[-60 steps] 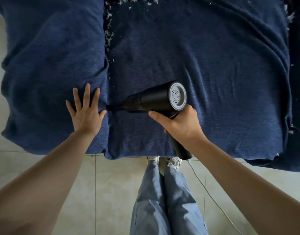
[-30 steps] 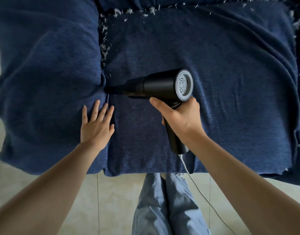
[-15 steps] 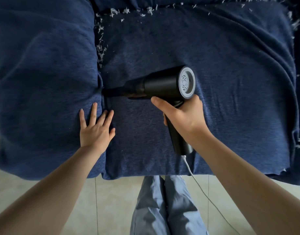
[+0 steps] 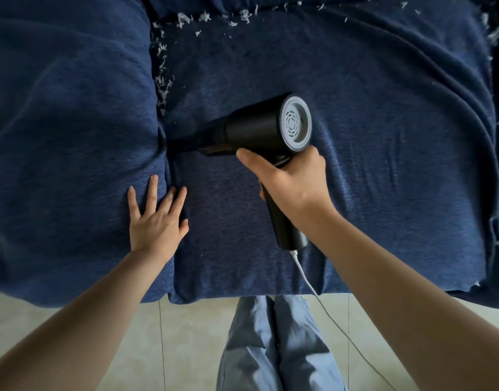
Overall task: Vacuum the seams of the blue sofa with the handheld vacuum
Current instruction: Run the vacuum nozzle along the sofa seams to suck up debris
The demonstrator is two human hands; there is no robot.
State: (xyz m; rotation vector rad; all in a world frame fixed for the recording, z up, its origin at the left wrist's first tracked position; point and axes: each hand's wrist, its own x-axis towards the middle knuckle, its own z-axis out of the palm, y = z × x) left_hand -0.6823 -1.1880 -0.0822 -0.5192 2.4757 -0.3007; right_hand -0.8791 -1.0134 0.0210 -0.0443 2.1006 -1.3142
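Right hand wraps the handheld vacuum handle; left hand lies flat, fingers straight, on the sofa. Risk — the nozzle riding over the seam, leaving the white scraps beyond.

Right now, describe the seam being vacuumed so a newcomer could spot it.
Start at the blue sofa: the seam is the dark groove between its two cushions. The vacuum nozzle pokes into it, above the left hand. Unlike the back seam, its far stretch holds white scraps running toward you.

left hand flat, right hand gripping
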